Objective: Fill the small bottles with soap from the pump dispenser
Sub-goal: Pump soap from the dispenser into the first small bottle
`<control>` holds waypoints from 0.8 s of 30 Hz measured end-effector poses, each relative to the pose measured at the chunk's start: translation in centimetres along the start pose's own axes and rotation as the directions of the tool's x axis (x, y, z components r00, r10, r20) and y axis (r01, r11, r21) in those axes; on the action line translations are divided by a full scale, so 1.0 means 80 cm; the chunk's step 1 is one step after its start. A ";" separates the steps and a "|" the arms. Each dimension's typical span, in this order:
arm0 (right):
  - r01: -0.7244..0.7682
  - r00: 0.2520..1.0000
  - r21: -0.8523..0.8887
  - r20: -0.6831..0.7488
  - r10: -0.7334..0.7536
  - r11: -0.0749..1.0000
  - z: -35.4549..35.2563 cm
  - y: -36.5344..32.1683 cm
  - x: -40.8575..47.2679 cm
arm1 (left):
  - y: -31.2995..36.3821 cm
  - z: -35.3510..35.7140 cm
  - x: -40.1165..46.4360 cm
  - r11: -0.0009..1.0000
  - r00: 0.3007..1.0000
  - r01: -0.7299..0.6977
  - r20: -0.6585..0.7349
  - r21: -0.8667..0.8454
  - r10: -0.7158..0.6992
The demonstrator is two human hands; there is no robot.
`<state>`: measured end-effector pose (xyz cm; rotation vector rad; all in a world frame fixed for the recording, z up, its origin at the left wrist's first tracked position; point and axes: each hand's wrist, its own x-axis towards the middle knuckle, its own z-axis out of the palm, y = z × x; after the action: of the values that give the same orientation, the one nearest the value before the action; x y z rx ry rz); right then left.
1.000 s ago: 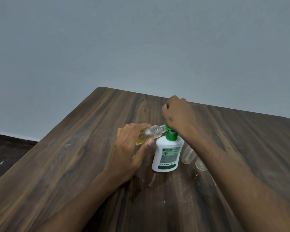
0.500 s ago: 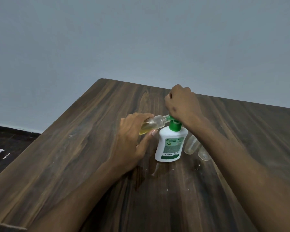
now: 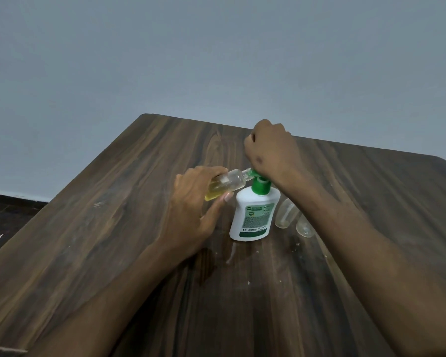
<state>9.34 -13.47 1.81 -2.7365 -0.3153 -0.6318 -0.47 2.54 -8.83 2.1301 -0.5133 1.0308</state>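
Observation:
A white pump dispenser (image 3: 252, 215) with a green pump top stands upright near the middle of the dark wooden table (image 3: 113, 228). My right hand (image 3: 271, 150) is a closed fist resting on the pump head, hiding most of it. My left hand (image 3: 191, 210) holds a small clear bottle (image 3: 227, 185) tilted on its side, its open neck at the green nozzle. Yellow soap fills the lower part of this bottle. Two more small clear bottles (image 3: 285, 213) (image 3: 304, 226) stand right of the dispenser, partly hidden by my right forearm.
A wet smear (image 3: 231, 253) and small white specks lie on the table in front of the dispenser. A grey wall rises behind the table. Dark floor (image 3: 3, 222) shows past the table's left edge.
The view has shifted, so hands and dispenser sit a little higher in the frame. Both hands keep their grips, with the bottle neck staying at the nozzle.

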 end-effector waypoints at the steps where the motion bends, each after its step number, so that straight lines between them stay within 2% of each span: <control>1: -0.015 1.000 0.012 0.015 0.015 1.000 0.002 0.001 0.000 | -0.001 0.000 0.000 1.000 1.000 0.003 0.002 -0.002 -0.003; 24: -0.020 1.000 0.035 -0.009 0.021 0.999 0.001 0.002 -0.001 | 0.004 -0.002 0.000 1.000 1.000 0.013 0.011 -0.005 -0.013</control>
<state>9.32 -13.60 1.65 -2.6996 -0.2929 -0.6276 -0.75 2.41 -8.60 2.1324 -0.5058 1.0101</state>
